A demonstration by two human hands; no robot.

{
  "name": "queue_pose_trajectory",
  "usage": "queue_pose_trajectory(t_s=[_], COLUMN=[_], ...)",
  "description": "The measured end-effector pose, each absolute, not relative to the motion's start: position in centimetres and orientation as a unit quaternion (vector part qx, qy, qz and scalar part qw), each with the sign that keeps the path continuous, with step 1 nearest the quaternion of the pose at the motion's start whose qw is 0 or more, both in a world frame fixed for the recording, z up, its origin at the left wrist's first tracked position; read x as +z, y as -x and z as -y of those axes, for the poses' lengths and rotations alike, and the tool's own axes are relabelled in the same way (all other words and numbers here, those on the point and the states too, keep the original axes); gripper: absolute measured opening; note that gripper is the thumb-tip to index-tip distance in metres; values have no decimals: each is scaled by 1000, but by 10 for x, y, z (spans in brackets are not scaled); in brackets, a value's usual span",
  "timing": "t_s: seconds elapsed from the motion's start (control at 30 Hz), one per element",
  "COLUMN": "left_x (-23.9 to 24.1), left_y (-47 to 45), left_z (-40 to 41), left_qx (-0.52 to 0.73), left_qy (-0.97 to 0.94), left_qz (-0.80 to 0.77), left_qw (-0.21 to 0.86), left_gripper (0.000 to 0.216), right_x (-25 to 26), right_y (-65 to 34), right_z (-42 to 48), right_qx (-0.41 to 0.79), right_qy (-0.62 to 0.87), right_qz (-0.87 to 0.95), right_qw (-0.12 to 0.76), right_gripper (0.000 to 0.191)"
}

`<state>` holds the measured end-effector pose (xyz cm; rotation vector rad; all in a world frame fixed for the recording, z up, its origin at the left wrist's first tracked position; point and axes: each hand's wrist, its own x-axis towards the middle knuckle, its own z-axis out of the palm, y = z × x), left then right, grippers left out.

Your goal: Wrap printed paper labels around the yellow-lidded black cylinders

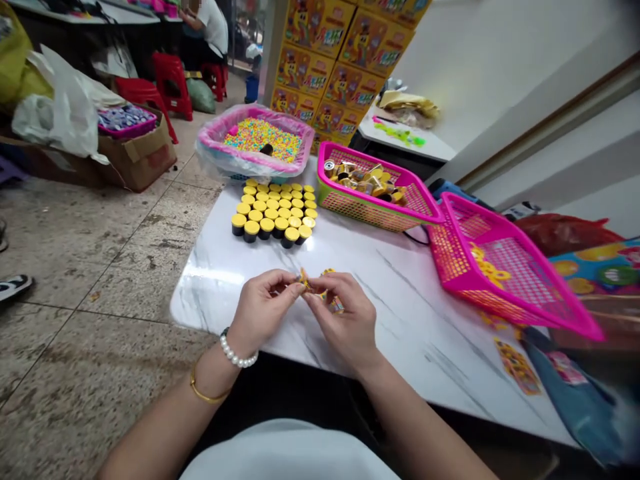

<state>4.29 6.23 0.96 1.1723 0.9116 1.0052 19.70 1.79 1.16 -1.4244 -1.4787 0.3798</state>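
Observation:
Over the near part of the marble-patterned table (400,300), my two hands meet at the fingertips. My left hand (265,303), with a pearl bracelet at the wrist, is closed in a pinch on a small yellow piece (304,280). On the other side of it, my right hand (347,317) pinches the same piece with thumb and fingers. A colourful printed yellow piece (335,305) shows within the right hand's curl; fingers hide most of it, and its kind is unclear. Beyond the hands stand rows of small black jars with yellow lids (273,213).
A plastic-lined pink basket (205,143) holds coloured beads. Behind the jars, a pink basket (380,217) contains yellow-and-black containers; another (520,307) at right holds yellow rings. Printed cards (517,365) lie at the right. Yellow cartons (320,87) are stacked behind. A person (213,30) sits far back.

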Motion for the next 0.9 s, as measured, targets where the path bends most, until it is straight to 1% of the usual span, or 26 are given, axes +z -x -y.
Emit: queue_pose_trajectory(t_s=[0.07,0.13,0.17,0.2,0.27,0.33,0.37,0.43,0.53,0.67,0.73,0.8,0.9], left_x=[11,13,14,15,16,16,16,14,12,13,12,7,0], left_y=[-38,-33,-31,-30,-30,-33,-36,-40,-42,-37,-33,-30,-27], left_z=[-64,-64,-64,-62,-53,-40,-32,-18,-5,-2,-2,-4,-8], left_qx=[431,416,412,416,451,497,513,521,540,586,587,573,555], left_qy=[-507,-512,-512,-507,-479,-451,-445,-459,-488,-532,-550,-550,-508], left_qz=[-387,-385,-390,-403,-448,-494,-507,-498,-474,-471,-472,-476,-487], left_qw=[638,646,645,639,605,553,530,520,496,391,361,378,443], left_gripper=[14,11,10,11,16,18,18,23,20,15,13,13,19], right_x=[15,17,18,19,19,18,18,18,18,15,14,14,15], right_y=[-198,-202,-203,-203,-201,-194,-191,-185,-179,-176,-173,-169,-164], right_z=[-25,-32,-34,-35,-33,-25,-21,-12,-4,-2,-2,-2,-1], right_qx=[327,481,525,542,508,431,395,342,290,230,206,193,174], right_qy=[585,565,557,555,572,598,607,611,597,591,589,576,551], right_qz=[567,526,515,509,505,500,501,511,547,589,602,620,651], right_qw=[479,415,386,372,399,454,475,499,510,501,498,496,492], right_gripper=[34,38,40,42,46,48,50,51,47,41,39,37,36])
